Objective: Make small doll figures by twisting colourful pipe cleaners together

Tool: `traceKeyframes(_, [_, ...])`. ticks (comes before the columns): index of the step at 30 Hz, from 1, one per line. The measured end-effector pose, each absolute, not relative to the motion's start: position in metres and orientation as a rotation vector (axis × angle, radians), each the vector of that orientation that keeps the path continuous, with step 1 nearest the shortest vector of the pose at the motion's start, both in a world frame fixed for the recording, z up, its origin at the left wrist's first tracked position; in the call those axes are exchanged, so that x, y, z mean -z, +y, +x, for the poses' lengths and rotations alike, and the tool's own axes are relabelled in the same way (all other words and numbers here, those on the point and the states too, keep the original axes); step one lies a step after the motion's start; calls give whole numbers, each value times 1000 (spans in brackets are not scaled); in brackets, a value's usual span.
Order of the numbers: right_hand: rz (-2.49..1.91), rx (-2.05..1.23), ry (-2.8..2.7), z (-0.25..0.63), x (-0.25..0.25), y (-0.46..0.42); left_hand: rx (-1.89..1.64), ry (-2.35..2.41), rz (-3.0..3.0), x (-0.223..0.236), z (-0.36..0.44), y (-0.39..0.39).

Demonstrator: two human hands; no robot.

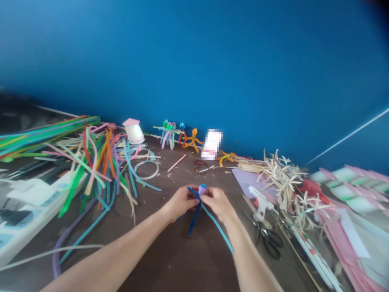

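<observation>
My left hand [179, 202] and my right hand [218, 203] meet in front of me over the dark brown tabletop [173, 259]. Between their fingers they pinch a dark blue pipe cleaner [194, 219] with a small purple pom-pom [202, 189] at its top. A light blue pipe cleaner [217, 227] is bent around the same spot, and its long end hangs toward the lower right. My fingers hide the exact point where the pieces join.
A heap of multicoloured pipe cleaners [94, 170] covers the left side. Twisted pipe cleaner figures [170, 134] and a white cup [134, 132] stand by the blue wall [194, 61]. A glue gun [261, 205], scissors [267, 239] and dried straw strips [285, 182] lie right.
</observation>
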State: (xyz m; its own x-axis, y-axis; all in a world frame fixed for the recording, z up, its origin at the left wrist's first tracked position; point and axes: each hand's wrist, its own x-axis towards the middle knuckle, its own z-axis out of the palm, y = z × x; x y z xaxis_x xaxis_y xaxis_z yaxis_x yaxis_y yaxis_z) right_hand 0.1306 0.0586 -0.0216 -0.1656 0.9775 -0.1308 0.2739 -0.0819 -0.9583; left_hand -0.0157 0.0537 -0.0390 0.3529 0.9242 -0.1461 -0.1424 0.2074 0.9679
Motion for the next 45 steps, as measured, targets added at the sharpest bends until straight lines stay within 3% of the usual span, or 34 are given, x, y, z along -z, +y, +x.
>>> traceKeyframes(7, [-1350, -1452, -1386, 127, 17, 56, -879, 874, 1083, 35, -18, 52])
traceKeyframes(21, [-1343, -1404, -1384, 122, 21, 56, -910, 859, 1065, 33, -19, 52])
traceKeyframes(27, [-1295, -1531, -1312, 125, 24, 56, -919, 838, 1073, 35, -19, 54])
traceKeyframes(39, [-1281, -1523, -1374, 124, 21, 56, -921, 808, 1107, 36, -19, 53])
traceKeyframes(45, [-1395, -1370, -1431, 120, 25, 55, -935, 799, 1057, 35, -18, 52])
